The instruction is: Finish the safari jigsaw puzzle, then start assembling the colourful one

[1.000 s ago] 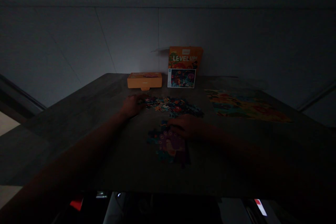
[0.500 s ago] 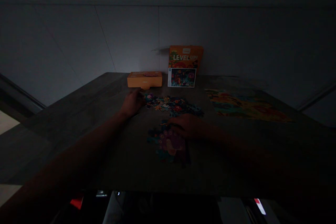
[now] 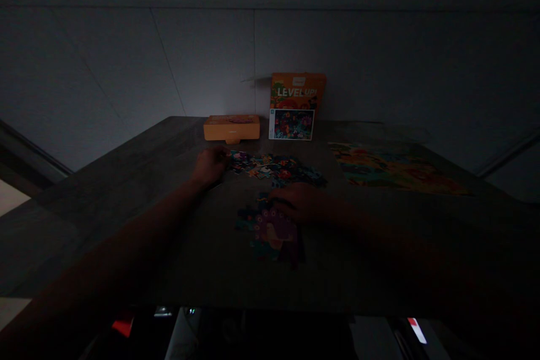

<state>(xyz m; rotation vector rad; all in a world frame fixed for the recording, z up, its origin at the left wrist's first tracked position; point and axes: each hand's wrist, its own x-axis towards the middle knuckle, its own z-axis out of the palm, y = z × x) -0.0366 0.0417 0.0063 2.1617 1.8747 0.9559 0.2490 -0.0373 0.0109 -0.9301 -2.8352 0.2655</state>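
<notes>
On the dark table lies a partly joined jigsaw puzzle [image 3: 276, 233] with a purple, peacock-like figure. My right hand [image 3: 297, 201] rests over its upper right edge, fingers bent; shadow hides whether a piece is under the fingertips. Farther back spreads a pile of loose puzzle pieces [image 3: 265, 167]. My left hand [image 3: 210, 164] is at the left end of that pile, its fingers curled together near the pieces. What those fingers hold, if anything, is too dark to make out.
A low orange box [image 3: 232, 128] sits at the back. Beside it an orange "LEVEL UP!" box [image 3: 298, 89] leans on the wall, with a picture card [image 3: 291, 125] in front. A colourful finished puzzle [image 3: 396, 171] lies flat to the right on the grey table [image 3: 126, 191].
My left hand has shifted very slightly left, at the edge of the loose pieces. My right hand stays over the joined puzzle.
</notes>
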